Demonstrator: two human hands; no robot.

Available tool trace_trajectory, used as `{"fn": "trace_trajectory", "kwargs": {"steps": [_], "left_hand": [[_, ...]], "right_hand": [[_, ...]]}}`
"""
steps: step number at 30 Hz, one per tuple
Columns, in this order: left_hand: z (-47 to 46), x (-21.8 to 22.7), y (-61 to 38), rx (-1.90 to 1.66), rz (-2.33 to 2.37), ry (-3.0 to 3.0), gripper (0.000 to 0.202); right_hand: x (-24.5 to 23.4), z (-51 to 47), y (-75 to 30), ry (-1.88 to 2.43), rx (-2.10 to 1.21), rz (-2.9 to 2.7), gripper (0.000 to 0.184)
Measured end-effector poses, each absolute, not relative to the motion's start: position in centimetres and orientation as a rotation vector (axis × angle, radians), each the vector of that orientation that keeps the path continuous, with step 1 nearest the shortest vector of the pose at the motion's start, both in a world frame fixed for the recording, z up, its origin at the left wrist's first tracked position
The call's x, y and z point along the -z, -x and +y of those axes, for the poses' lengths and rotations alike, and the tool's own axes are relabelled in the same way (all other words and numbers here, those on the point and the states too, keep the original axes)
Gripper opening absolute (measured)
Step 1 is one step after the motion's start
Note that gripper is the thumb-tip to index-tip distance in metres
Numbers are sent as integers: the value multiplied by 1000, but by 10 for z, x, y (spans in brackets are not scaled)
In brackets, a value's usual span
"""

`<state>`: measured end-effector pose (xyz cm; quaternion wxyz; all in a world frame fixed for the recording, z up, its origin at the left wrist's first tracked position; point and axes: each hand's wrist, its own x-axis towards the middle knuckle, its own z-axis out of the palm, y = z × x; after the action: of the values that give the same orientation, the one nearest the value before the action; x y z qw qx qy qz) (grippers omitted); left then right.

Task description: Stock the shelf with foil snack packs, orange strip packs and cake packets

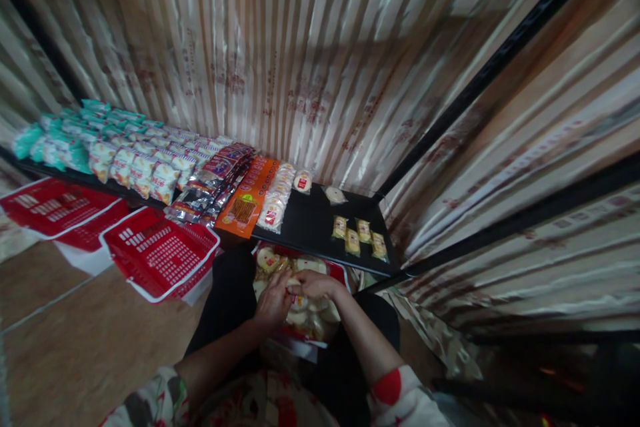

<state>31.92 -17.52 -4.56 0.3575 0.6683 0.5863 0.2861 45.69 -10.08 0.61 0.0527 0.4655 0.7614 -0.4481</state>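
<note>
Both my hands are down in a red basket (338, 272) full of small round wrapped snack packs (267, 259), just below the front edge of a black shelf (310, 223). My left hand (273, 301) and my right hand (314, 285) meet over the packs, fingers curled together on one or more of them. Which pack they grip is hidden by the fingers. On the shelf above lie a row of similar round packs (277, 200), two single round packs (303, 181) and several small yellow packs (359, 235).
To the left the shelf carries orange flat packs (249, 197), dark foil packs (215, 180), white packs (143, 170) and teal packs (60, 140). Two empty red baskets (160, 253) lie on the brown floor. Striped shiny curtain (300, 60) backs the shelf; a black frame post (470, 90) rises right.
</note>
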Motion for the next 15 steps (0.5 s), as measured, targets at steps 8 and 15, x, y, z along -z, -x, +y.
{"fn": "trace_trajectory", "kwargs": {"steps": [8,15], "left_hand": [[-171,55,-310,-806,1628,-1561,48],[-164,69,-307,-1019,1653,-1142,34]], "right_hand": [[-9,-95,-449,-1332,1612,2267,33],[2,-98,-458,-1495,1934,2119,42]]}}
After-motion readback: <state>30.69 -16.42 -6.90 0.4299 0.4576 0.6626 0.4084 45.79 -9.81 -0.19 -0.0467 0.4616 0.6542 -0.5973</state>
